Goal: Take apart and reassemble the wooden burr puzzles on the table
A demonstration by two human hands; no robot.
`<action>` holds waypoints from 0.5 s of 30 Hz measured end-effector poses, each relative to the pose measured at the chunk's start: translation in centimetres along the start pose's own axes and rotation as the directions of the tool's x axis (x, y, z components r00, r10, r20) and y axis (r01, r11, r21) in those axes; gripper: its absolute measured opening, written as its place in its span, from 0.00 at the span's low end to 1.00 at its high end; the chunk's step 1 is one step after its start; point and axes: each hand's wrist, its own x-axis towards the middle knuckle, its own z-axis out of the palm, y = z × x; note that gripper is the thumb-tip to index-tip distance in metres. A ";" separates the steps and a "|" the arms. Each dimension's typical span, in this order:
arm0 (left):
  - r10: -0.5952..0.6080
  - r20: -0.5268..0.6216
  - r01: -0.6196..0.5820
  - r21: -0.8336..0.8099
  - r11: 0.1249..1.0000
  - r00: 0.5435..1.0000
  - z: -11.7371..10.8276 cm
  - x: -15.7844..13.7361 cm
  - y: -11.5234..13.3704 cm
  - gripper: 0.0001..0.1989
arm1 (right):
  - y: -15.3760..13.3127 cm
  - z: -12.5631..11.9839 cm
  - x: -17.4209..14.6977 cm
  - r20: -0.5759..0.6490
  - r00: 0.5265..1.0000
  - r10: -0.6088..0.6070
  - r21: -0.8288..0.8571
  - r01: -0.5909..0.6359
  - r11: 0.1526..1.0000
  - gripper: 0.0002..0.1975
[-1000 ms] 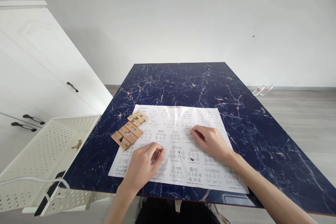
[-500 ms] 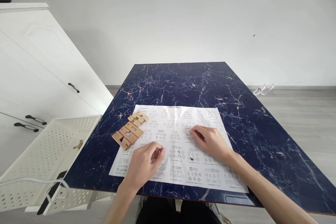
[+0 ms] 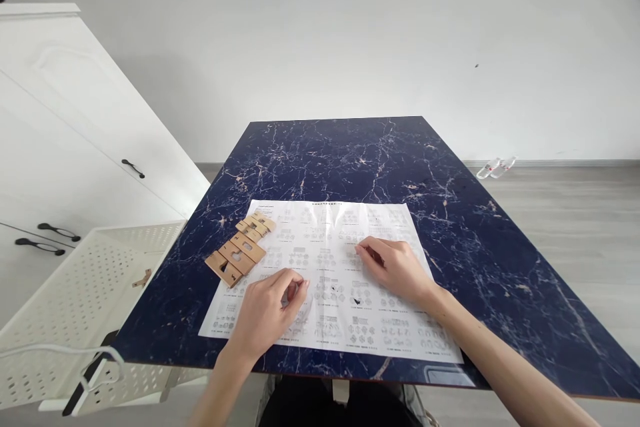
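A large white printed sheet (image 3: 320, 267) with rows of small diagrams and text lies on the dark blue marbled table. My left hand (image 3: 270, 307) rests on its lower left part, fingers loosely curled, thumb tip close to the index finger. Further up on the right side of the sheet lies my right hand (image 3: 397, 267), its fingers bent and drawn together. Nothing shows in either hand. Left of them, flat wooden pieces with cut-outs and numbers (image 3: 235, 257) sit in a row over the sheet's left edge. Smaller, paler wooden pieces (image 3: 255, 225) adjoin them behind.
The blue marbled table (image 3: 335, 153) stretches away toward a white wall. At left are a white cabinet (image 3: 100, 133) and a perforated white basket (image 3: 100, 267) with a small wooden piece (image 3: 143, 278) in it. A white cable (image 3: 60, 348) crosses the basket. Clear bottles (image 3: 495, 167) lie on the floor.
The whole scene sits slightly further left in the picture, as the camera has turned a little. Both hands keep their places on the sheet, and the wooden pieces have not moved.
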 end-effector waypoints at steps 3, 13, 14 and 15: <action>-0.005 0.010 0.005 -0.009 1.000 1.000 -0.1 0.0 0.1 0.14 | -0.2 -0.1 0.0 0.006 1.000 0.000 0.007 0.000 1.000 0.17; -0.016 -0.010 0.015 -0.046 0.999 1.000 -0.4 0.1 0.4 0.14 | -0.7 -0.1 0.0 0.021 1.000 -0.023 0.023 0.022 0.999 0.17; -0.015 -0.012 0.014 -0.047 0.999 1.000 -0.4 0.1 0.5 0.14 | -0.6 0.0 0.0 0.021 0.999 -0.026 0.025 0.026 0.999 0.17; -0.014 -0.016 0.013 -0.048 0.999 1.000 -0.4 0.0 0.6 0.14 | -0.6 0.1 0.0 0.022 0.999 -0.030 0.025 0.029 0.999 0.17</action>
